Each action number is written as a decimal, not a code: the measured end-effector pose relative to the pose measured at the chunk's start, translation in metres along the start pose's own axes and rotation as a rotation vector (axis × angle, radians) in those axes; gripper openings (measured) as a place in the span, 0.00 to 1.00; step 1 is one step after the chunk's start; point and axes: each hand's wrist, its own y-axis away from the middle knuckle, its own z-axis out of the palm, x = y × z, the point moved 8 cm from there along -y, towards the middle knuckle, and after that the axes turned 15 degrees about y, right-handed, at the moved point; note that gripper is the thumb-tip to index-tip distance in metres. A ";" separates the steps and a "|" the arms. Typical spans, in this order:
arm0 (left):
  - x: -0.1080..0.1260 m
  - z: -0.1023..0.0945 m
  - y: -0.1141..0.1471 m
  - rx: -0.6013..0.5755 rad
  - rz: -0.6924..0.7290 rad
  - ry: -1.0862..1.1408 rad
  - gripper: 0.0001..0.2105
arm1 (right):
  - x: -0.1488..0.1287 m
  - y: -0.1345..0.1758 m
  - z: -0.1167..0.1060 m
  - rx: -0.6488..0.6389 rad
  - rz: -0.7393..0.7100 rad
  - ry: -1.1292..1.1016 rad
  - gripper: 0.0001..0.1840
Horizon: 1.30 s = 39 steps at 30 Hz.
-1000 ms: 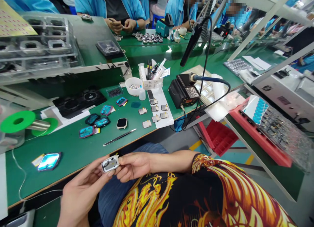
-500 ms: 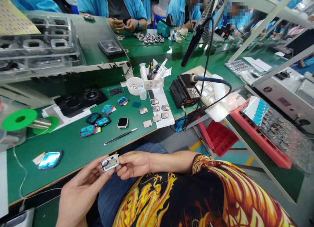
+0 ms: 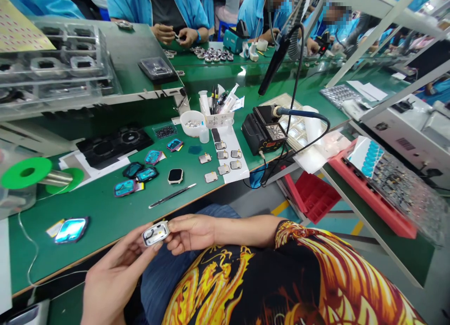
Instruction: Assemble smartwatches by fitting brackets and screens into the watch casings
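Observation:
Over my lap, just off the bench edge, I hold a smartwatch case, its hollow side facing up with a dark strip along the inside. My left hand grips its left and lower sides between thumb and fingers. The thumb and fingers of my right hand pinch its right end. On the bench beyond lie tweezers and a finished-looking watch with a black screen. Several watch screens with blue film lie to the left, and several flat metal-backed modules rest on and beside a white strip.
A soldering station stands at the back right, its black iron hanging above. Solder wire sits on a green spool at left. A white tub and a pen box stand mid-bench. Co-workers in blue sit opposite.
The watch case has tilted slightly in my hands, so its inside looks brighter. Both hands keep their hold. Across the bench, a co-worker's hands have shifted a little.

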 end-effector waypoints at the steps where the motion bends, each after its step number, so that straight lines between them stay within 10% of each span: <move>1: 0.000 0.000 0.000 -0.002 -0.002 0.000 0.29 | 0.000 -0.001 -0.002 0.013 -0.008 0.020 0.37; 39: 0.004 0.015 -0.001 -0.055 0.157 0.027 0.27 | -0.027 0.019 0.000 0.148 -0.191 0.223 0.40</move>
